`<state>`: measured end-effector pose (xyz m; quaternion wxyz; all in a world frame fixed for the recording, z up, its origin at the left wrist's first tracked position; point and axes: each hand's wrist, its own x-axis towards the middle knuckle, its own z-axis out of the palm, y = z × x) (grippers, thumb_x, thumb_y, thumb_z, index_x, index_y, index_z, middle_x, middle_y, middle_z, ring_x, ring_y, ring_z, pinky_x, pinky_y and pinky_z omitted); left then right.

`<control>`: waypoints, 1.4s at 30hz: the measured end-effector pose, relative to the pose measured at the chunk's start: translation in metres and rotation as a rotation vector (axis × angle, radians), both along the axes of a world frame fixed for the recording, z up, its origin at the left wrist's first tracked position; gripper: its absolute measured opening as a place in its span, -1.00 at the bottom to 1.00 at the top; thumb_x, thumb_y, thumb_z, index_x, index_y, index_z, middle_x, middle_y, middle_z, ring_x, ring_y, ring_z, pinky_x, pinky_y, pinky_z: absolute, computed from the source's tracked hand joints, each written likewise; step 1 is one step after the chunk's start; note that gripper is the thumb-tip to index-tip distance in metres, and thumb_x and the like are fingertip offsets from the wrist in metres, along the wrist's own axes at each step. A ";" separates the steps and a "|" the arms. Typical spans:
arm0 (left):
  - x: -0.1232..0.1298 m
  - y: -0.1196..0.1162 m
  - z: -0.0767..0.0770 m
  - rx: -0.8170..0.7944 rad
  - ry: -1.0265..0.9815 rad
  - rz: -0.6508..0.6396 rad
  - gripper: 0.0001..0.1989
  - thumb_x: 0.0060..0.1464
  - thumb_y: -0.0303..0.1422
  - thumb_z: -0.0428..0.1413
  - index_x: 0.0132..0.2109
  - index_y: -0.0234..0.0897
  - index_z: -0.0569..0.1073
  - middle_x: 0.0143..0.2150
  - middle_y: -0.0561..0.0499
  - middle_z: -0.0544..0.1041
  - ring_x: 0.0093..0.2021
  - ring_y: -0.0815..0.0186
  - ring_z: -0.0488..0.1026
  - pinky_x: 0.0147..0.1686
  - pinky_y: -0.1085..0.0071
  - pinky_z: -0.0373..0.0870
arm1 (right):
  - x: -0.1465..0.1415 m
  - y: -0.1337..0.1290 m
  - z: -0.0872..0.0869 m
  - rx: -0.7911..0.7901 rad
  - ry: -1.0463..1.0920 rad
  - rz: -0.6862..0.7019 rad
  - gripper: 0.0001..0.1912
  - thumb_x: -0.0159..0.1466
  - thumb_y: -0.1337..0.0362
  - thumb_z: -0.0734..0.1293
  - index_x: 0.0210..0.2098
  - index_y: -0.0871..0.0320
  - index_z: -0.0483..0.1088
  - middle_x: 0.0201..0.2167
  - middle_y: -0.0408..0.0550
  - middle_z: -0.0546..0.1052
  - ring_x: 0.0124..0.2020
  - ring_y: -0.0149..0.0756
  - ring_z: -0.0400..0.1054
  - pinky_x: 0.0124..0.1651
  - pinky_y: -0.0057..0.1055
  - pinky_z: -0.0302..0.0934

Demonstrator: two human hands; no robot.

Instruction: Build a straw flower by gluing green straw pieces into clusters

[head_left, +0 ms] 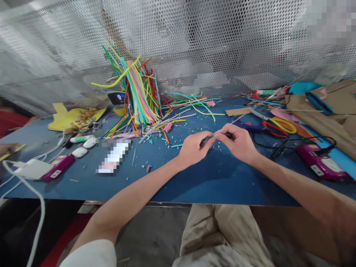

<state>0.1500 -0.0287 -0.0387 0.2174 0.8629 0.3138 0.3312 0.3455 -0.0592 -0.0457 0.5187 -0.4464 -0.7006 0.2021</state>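
My left hand (196, 147) and my right hand (236, 142) meet above the blue table, thumbs and fingertips pinched together. Between them runs a thin green pipe cleaner (214, 135), mostly covered by the fingers. A teal strand (176, 145) shows just left of my left hand; whether it joins the held piece I cannot tell. Small teal and pink clippings lie scattered around both hands. Beyond my left hand stands a big bundle of coloured pipe cleaners (139, 96), with loose ones spread beside it. Pink fuzzy pieces (167, 127) lie at its foot.
Yellow-handled scissors (283, 125), a blue-handled tool (251, 127) and a purple power strip (321, 163) are at right, near cardboard (336, 100). At left are a pixelated phone (115, 155), white chargers with cables (33, 168) and another person's hand (7, 149). Perforated metal (217, 48) closes the back.
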 end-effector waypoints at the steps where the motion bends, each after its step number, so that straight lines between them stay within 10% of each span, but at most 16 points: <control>1: -0.001 0.000 0.001 -0.037 -0.012 -0.023 -0.66 0.37 -0.15 -0.04 -0.19 -0.27 0.50 -0.33 0.04 0.54 -0.34 0.38 0.42 -0.26 0.45 0.28 | 0.002 0.001 0.001 0.018 -0.021 0.027 -0.83 0.34 0.15 0.36 -0.30 0.06 0.53 -0.28 -0.06 0.58 -0.24 -0.23 0.44 -0.19 -0.25 0.32; 8: -0.004 0.003 0.001 -0.519 -0.185 -0.332 -0.55 0.31 -0.01 0.01 -0.25 -0.32 0.51 -0.37 0.00 0.49 -0.46 0.43 0.34 -0.40 0.47 0.30 | 0.017 0.005 0.006 0.125 -0.071 0.218 -0.87 0.36 0.20 0.34 -0.20 0.00 0.56 -0.23 -0.05 0.57 -0.17 -0.22 0.43 -0.06 -0.17 0.35; 19: -0.004 0.001 -0.001 -1.249 -0.269 -0.755 -0.61 0.08 -0.03 0.24 -0.37 -0.29 0.47 -0.48 -0.04 0.45 -0.29 0.18 0.53 -0.01 0.13 0.49 | 0.009 -0.009 0.008 -0.058 0.087 0.510 -0.84 0.36 0.15 0.36 -0.24 0.09 0.52 -0.29 -0.05 0.54 -0.27 -0.29 0.43 -0.19 -0.28 0.34; 30: -0.004 0.000 0.006 -0.134 -0.098 -0.093 -0.67 0.30 -0.09 0.07 -0.13 -0.28 0.52 -0.28 -0.01 0.62 -0.28 0.37 0.53 -0.27 0.48 0.41 | -0.002 -0.004 -0.001 0.032 -0.097 0.109 -0.85 0.38 0.21 0.31 -0.25 0.08 0.51 -0.27 -0.09 0.57 -0.26 -0.32 0.44 -0.26 -0.38 0.31; 42: -0.012 0.014 0.000 0.158 -0.004 -0.043 -0.80 0.36 -0.27 0.04 -0.20 -0.26 0.48 -0.34 0.06 0.58 -0.36 0.41 0.48 -0.31 0.46 0.36 | 0.035 0.012 -0.002 -0.010 -0.386 0.228 -0.79 0.42 0.14 0.24 -0.06 0.04 0.44 -0.18 -0.04 0.60 -0.18 -0.22 0.50 -0.07 -0.24 0.37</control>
